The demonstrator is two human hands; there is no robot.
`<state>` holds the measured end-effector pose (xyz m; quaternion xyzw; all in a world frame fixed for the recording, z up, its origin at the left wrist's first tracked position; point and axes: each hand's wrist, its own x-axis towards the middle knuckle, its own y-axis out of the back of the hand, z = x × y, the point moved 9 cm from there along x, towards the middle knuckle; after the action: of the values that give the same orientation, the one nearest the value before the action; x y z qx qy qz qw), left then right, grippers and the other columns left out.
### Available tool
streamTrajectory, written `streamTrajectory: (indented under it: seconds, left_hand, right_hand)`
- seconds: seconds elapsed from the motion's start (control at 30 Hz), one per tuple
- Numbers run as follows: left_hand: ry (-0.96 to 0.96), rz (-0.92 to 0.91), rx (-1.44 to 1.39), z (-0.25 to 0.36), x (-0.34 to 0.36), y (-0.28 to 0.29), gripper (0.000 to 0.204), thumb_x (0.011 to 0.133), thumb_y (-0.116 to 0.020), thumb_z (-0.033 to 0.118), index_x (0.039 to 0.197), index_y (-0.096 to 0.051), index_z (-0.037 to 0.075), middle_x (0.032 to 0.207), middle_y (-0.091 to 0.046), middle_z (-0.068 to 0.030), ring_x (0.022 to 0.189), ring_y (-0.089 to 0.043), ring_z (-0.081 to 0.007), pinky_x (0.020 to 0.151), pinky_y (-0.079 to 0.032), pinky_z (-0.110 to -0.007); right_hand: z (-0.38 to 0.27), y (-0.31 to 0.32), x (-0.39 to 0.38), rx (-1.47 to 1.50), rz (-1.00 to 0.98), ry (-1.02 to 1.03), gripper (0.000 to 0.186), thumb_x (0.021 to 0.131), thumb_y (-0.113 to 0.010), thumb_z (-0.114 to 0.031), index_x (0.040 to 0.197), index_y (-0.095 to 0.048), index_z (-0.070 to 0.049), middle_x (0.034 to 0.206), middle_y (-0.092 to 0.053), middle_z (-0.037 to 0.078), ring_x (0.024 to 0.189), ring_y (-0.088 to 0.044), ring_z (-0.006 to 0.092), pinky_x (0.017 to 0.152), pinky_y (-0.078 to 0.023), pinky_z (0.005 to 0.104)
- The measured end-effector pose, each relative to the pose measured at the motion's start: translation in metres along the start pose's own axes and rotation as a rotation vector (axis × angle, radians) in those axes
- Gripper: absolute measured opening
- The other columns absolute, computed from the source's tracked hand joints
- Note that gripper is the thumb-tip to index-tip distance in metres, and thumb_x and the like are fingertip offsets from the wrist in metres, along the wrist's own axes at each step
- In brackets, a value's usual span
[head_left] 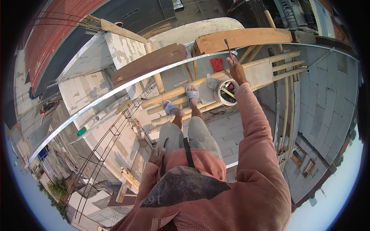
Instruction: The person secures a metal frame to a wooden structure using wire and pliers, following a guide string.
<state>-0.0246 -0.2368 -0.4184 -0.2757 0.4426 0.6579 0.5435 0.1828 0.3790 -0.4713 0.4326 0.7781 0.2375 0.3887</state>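
My right hand [236, 72] reaches forward, closed round a slim tool [228, 46] with a dark upper end and a bit of red near my fingers; its exact kind is unclear. Below that hand stands a white bucket [219, 98] of mixed tools, one of them yellow. A trowel [211, 82] lies against the bucket's left side, and a red cloth or bag [217, 64] is just beyond it. At my left thigh rests my left hand [157, 155], fingers loosely extended, with nothing visible in it.
Bamboo poles [175, 92] and boards lie under my sandalled feet, high above lower floors. A long silver metal strip [115, 91] crosses ahead, before brown wooden beams [243, 40]. Steel rebar frames [111, 134] run at the left; a grey block wall [327, 96] rises at the right.
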Motion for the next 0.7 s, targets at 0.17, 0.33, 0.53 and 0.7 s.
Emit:
streamTrajectory:
  seconds: [0.17, 0.33, 0.53, 0.7]
  left_hand:
    - [0.132, -0.037, 0.130, 0.026, -0.012, -0.022, 0.082, 0.094, -0.055, 0.055, 0.149, -0.033, 0.000, 0.149, -0.032, -0.0321, 0.140, -0.031, -0.0447, 0.117, -0.024, -0.046]
    - [0.173, -0.036, 0.152, 0.032, -0.002, -0.018, 0.086, 0.093, -0.057, 0.053, 0.151, -0.026, -0.002, 0.151, -0.030, -0.0310, 0.140, -0.030, -0.0450, 0.117, -0.023, -0.048]
    - [0.219, -0.060, 0.197, 0.034, 0.003, -0.018, 0.086, 0.094, -0.057, 0.052, 0.152, -0.024, -0.003, 0.152, -0.028, -0.0307, 0.141, -0.027, -0.0434, 0.117, -0.022, -0.047]
    - [0.245, -0.095, 0.193, 0.041, 0.013, -0.018, 0.089, 0.094, -0.056, 0.054, 0.152, -0.023, -0.003, 0.153, -0.027, -0.0302, 0.143, -0.024, -0.0421, 0.118, -0.019, -0.047]
  right_hand:
    - [0.039, -0.025, 0.073, -0.565, 0.060, 0.128, 0.060, 0.100, -0.048, -0.047, 0.148, -0.036, -0.013, 0.125, -0.059, 0.021, 0.107, -0.063, 0.0374, 0.088, -0.050, 0.0501]
    - [0.061, -0.042, 0.118, -0.786, 0.145, 0.407, 0.061, 0.097, -0.055, -0.041, 0.149, -0.035, -0.018, 0.109, -0.057, 0.008, 0.104, -0.059, 0.0284, 0.087, -0.045, 0.0449]
    - [0.106, -0.068, 0.140, -0.747, 0.176, 0.497, 0.055, 0.094, -0.054, -0.033, 0.144, -0.043, -0.013, 0.123, -0.056, 0.014, 0.111, -0.056, 0.0311, 0.093, -0.043, 0.0472]
    - [0.114, -0.055, 0.129, -0.668, 0.285, 0.427, 0.054, 0.092, -0.054, -0.025, 0.143, -0.045, -0.011, 0.129, -0.054, 0.017, 0.113, -0.055, 0.0354, 0.095, -0.043, 0.0470]
